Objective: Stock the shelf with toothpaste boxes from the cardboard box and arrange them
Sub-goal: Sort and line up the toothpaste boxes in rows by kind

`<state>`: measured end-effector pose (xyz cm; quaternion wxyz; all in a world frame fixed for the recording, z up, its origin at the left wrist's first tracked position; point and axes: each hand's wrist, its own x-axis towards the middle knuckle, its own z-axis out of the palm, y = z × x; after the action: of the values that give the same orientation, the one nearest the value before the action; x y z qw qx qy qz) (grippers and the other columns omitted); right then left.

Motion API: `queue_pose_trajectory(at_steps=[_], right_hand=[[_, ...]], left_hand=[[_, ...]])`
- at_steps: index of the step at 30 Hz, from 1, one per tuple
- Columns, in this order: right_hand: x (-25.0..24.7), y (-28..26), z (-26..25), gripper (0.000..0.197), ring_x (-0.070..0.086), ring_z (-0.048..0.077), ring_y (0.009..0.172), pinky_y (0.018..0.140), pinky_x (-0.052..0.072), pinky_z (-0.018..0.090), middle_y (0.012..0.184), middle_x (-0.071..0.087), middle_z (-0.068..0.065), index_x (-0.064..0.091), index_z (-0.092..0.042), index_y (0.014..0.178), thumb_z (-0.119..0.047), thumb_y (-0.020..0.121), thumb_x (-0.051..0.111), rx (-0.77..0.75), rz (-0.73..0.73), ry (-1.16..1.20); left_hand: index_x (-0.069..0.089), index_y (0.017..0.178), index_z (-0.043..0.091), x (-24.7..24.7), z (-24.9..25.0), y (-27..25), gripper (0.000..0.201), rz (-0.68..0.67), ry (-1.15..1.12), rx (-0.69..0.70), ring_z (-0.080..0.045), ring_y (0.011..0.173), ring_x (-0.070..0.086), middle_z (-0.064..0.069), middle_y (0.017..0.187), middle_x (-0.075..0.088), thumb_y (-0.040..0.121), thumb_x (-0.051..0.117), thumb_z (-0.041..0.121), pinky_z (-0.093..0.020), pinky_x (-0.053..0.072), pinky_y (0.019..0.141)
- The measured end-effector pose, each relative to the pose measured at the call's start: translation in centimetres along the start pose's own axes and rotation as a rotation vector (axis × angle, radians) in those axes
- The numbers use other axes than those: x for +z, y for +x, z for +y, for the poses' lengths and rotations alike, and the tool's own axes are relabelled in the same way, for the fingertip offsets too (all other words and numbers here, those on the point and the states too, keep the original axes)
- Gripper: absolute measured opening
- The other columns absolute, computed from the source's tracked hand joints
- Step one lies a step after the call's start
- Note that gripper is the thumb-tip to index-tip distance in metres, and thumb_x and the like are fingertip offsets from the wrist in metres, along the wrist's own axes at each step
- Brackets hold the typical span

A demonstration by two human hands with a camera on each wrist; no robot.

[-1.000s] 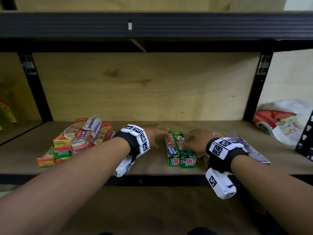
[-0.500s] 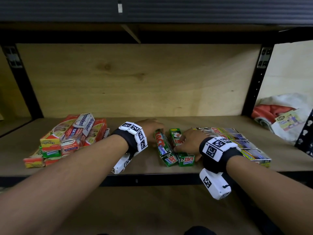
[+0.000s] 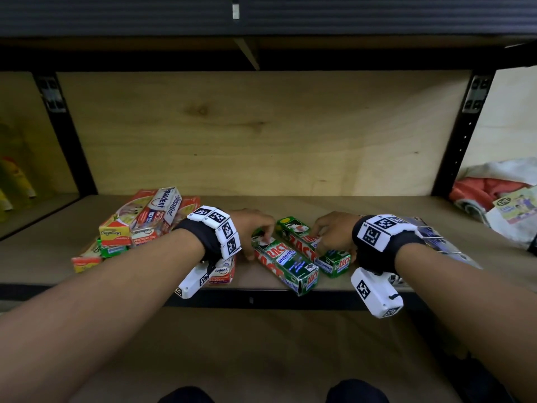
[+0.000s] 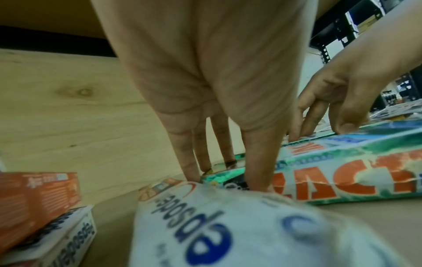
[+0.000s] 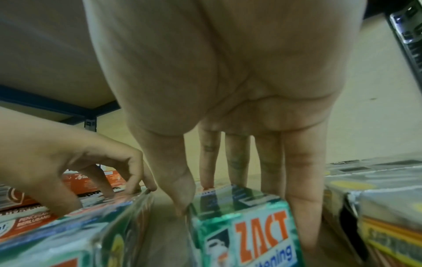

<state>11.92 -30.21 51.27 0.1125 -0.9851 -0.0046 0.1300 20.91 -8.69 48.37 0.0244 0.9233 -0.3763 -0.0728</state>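
While pinching the left box (image 3: 286, 264), skewed with its near end at the shelf (image 3: 305, 203) lip, in the left hand (image 3: 252, 226), risking sweeping it off, and farther back clamping the right box (image 3: 302, 238) in the right hand (image 3: 334, 232).

The green toothpaste boxes (image 3: 286, 263) are gleaming — glossy printed card — and the shelf (image 3: 43, 257) is showing matt, pale wood.

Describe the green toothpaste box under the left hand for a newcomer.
On the wooden shelf, two green ZACT cartons lie centrally. It is the left carton, under the left hand; unlike the right carton, its near end reaches the front edge.
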Motion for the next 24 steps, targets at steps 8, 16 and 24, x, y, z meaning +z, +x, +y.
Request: queue_pose_trajectory(at_steps=[8,16,24], right_hand=[[0.3,2.3,-0.2,0.047,0.057,0.019,0.103,0.080,0.052,0.028,0.136,0.054,-0.001,0.053,-0.026,0.135,-0.014,0.091,0.067,-0.034,-0.044,-0.070],[0.6,3.5,-0.2,0.051,0.056,0.024,0.120,0.098,0.050,0.036,0.144,0.051,-0.002,0.053,-0.028,0.134,-0.003,0.090,0.058,-0.107,-0.030,-0.192],[0.1,2.1,0.4,0.048,0.050,0.019,0.129,0.101,0.042,0.027,0.149,0.047,-0.008,0.054,-0.033,0.138,-0.009,0.097,0.052,-0.155,-0.007,-0.236]], left_hand=[[0.059,0.129,0.021,-0.9,-0.2,0.1,0.059,-0.045,0.039,-0.050,-0.018,0.116,0.054,0.000,0.129,0.057,0.075,0.083,0.020,-0.017,0.032,0.075],[0.064,0.118,0.028,-0.8,1.5,-0.4,0.059,-0.029,-0.011,-0.092,-0.016,0.102,0.061,0.005,0.114,0.064,0.067,0.086,0.047,-0.025,0.048,0.081],[0.049,0.123,0.019,-1.1,2.3,-0.7,0.075,-0.007,-0.037,-0.146,-0.019,0.090,0.051,0.007,0.099,0.051,0.064,0.090,0.037,-0.026,0.037,0.059]])
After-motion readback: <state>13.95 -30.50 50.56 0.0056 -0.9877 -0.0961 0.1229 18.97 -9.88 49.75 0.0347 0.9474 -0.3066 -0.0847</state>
